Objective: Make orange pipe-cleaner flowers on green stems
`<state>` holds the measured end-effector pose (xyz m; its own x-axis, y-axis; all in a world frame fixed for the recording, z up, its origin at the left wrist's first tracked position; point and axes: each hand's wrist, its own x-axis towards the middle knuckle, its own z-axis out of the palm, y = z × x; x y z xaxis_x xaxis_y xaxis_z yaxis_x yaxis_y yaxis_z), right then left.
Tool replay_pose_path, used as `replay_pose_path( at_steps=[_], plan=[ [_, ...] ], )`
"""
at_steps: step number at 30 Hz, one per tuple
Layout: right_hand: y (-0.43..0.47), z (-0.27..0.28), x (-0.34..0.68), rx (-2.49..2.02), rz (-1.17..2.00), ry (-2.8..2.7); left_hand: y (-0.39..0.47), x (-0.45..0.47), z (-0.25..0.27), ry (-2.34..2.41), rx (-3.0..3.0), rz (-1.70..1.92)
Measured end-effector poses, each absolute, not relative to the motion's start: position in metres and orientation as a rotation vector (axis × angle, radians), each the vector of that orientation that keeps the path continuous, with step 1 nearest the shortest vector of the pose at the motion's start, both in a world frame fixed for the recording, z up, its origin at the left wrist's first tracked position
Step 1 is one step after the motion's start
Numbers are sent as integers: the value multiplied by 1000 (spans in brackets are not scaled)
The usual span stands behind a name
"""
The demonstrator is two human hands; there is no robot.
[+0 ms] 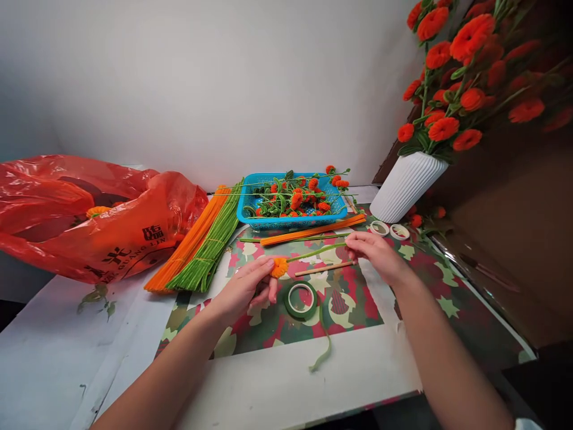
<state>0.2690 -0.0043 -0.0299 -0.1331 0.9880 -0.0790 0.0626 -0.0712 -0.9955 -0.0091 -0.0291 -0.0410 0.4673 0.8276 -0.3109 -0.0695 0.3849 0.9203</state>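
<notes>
Between my two hands runs a pipe-cleaner flower (280, 267) with an orange bloom and a green stem (316, 252). My left hand (250, 285) pinches the bloom between thumb and fingers. At the far end of the stem, the fingertips of my right hand (375, 254) are closed on its tip. Just below the stem lies a thin wooden stick (323, 269). A roll of green floral tape (301, 300) rests flat near my left fingers, with a loose tail of tape (326, 343) trailing toward me.
Behind my hands stand a blue basket (290, 223) of small orange flowers and bundles of orange (192, 242) and green pipe cleaners (210, 245). A red plastic bag (147, 239) sits left. A white vase (405, 188) and two small tape rolls (399, 232) are at right.
</notes>
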Motion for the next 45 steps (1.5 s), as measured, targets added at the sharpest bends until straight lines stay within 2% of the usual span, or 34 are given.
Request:
replay_pose_path(
  at_steps=[3,4,5,9,14,27,45],
  plan=[
    [-10,-28,255,-1390,544,-1628,-30,-8,-40,953,1084,747],
    [-14,-27,247,-1344,396,-1728,-32,-7,-39,960,1109,749],
    [-19,-26,239,-1267,379,-1863,-33,-6,-39,960,1135,745],
    [-34,-29,211,-1128,546,-2150,-39,-3,-39,912,1249,666],
    [-37,-31,211,-1159,744,-2023,-36,-6,-44,972,1382,655],
    [-25,-23,247,-1085,639,-2148,-37,-11,-33,937,1614,556],
    [-32,-20,238,-1195,824,-2212,-38,-2,-46,758,1148,453]
  ],
)
